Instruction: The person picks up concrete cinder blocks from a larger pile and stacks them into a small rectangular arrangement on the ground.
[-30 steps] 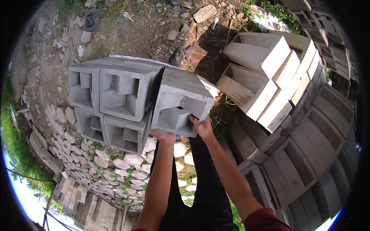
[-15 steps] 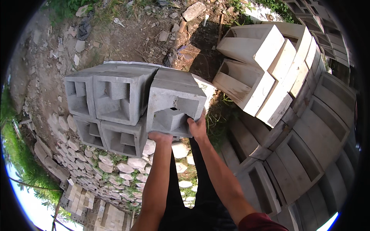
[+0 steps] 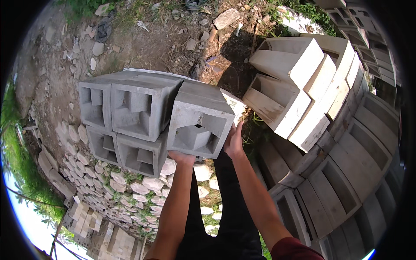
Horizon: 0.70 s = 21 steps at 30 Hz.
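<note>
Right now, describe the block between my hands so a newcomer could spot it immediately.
Left of the sunlit pale blocks is a cluster of grey hollow blocks. Yours is the cluster's front rightmost block, set apart by your left hand at its lower left corner and right hand at its right side.
</note>
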Each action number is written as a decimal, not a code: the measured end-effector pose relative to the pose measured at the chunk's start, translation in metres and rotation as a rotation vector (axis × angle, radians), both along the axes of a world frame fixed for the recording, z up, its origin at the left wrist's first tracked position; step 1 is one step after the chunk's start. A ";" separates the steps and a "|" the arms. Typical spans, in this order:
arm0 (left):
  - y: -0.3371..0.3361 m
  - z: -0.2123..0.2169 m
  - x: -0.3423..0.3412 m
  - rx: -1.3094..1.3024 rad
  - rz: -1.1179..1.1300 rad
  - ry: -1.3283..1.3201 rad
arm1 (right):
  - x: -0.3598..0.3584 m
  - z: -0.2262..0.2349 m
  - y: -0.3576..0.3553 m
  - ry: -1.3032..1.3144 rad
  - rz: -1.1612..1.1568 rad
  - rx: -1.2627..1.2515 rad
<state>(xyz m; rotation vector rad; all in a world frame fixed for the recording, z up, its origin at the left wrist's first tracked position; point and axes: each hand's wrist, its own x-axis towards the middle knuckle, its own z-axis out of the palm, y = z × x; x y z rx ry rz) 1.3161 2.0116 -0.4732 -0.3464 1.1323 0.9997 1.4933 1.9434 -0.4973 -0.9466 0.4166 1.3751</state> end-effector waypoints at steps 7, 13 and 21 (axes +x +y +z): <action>-0.003 0.001 0.009 0.146 0.008 -0.061 | -0.015 -0.035 0.002 -0.050 -0.060 -0.155; -0.014 -0.014 -0.002 0.185 0.015 -0.101 | -0.015 -0.031 0.009 -0.026 -0.053 -0.095; -0.013 -0.030 -0.004 0.064 0.005 -0.105 | -0.016 -0.035 0.005 -0.054 -0.078 -0.169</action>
